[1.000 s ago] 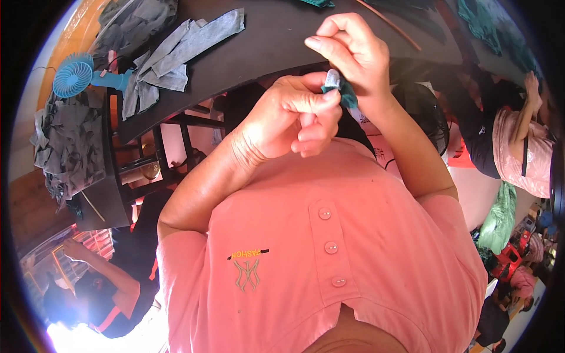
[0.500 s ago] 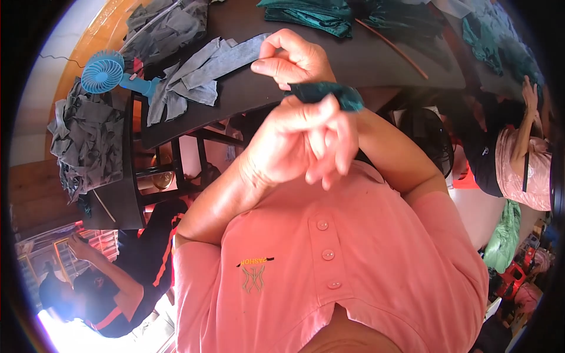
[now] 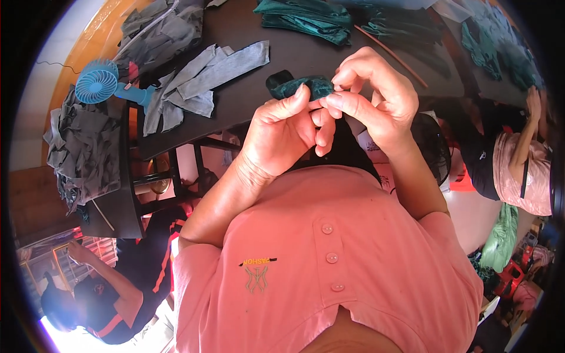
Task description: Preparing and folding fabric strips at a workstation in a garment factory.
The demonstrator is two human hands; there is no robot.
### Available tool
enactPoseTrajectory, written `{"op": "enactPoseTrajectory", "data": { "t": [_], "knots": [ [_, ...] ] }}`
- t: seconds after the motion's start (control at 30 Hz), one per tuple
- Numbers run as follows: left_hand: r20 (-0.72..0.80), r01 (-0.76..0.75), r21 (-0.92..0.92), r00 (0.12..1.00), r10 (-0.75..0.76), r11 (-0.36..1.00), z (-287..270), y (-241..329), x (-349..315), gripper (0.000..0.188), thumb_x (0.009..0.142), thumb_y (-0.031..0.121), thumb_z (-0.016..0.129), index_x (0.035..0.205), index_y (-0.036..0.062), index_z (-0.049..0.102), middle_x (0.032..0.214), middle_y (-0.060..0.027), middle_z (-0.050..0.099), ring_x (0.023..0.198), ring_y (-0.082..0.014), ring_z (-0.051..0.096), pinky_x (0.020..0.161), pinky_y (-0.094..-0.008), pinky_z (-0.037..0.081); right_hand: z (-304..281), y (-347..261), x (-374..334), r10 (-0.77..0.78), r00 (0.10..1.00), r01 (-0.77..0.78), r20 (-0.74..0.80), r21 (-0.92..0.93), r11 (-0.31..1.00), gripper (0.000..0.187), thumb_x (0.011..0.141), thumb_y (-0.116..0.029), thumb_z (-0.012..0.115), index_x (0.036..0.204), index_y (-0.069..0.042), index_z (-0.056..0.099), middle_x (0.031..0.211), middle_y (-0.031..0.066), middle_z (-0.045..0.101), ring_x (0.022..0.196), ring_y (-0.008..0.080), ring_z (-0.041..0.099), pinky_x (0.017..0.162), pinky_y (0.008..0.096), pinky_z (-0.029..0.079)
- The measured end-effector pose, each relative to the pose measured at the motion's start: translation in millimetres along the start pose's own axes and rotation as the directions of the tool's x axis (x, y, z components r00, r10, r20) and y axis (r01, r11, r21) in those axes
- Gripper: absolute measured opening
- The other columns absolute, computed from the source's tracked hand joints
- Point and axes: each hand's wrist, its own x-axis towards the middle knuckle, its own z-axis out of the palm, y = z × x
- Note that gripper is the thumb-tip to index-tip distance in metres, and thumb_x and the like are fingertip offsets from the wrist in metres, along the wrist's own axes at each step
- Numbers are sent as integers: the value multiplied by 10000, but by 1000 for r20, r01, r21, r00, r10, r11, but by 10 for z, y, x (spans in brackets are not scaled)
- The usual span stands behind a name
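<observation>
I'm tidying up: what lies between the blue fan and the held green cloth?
Grey cloth strips, then bare dark table, before the green cloth, in the head view.

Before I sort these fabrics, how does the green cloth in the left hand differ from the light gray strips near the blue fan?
The green cloth is dark and glossy; the light gray strips look pale and matte. The green cloth curls in the left hand; the strips lie overlapping on the dark table. Both are fabric.
</observation>
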Motion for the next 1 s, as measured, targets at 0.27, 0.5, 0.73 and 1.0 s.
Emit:
{"op": "enactPoseTrajectory", "data": {
  "t": [0.27, 0.5, 0.73, 1.0],
  "knots": [
    [-139, -137, 186, 977, 164, 973, 64, -2, -41, 349, 958, 316, 579, 985, -25, 646, 821, -97, 645, 626, -196, 587, 547, -326, 483, 6, -16, 58, -157, 987, 158, 16, -127, 979, 208, 699, 74, 722, 850, -10, 606, 766, 61, 583, 607, 152, 603, 537, 249, 474],
    [-281, -179, 368, 914, 292, 912, 221, -38, -56, 224, 918, 209, 656, 925, -14, 667, 805, -76, 660, 622, -165, 594, 528, -304, 497, 7, -15, 16, -187, 981, 195, 56, -219, 956, 177, 700, 99, 657, 823, 15, 561, 674, 72, 540, 518, 163, 540, 455, 258, 402],
    [-319, -189, 470, 874, 366, 862, 151, -47, -64, 232, 917, 206, 660, 905, -26, 668, 786, -87, 653, 607, -155, 593, 546, -287, 498, 154, -43, -136, 51, 999, -50, -12, 34, 998, 94, 708, 68, 564, 765, 19, 508, 622, 59, 488, 475, 145, 428, 428, 279, 323],
    [-200, -179, 179, 956, 214, 967, -175, 144, -55, 366, 965, 317, 558, 937, -40, 636, 788, -127, 626, 624, -223, 569, 585, -337, 453, 49, -149, -207, 321, 945, -327, 60, 179, 928, 131, 766, 4, 704, 772, -27, 576, 721, -19, 575, 610, 38, 483, 543, 207, 358]
  ]
}}
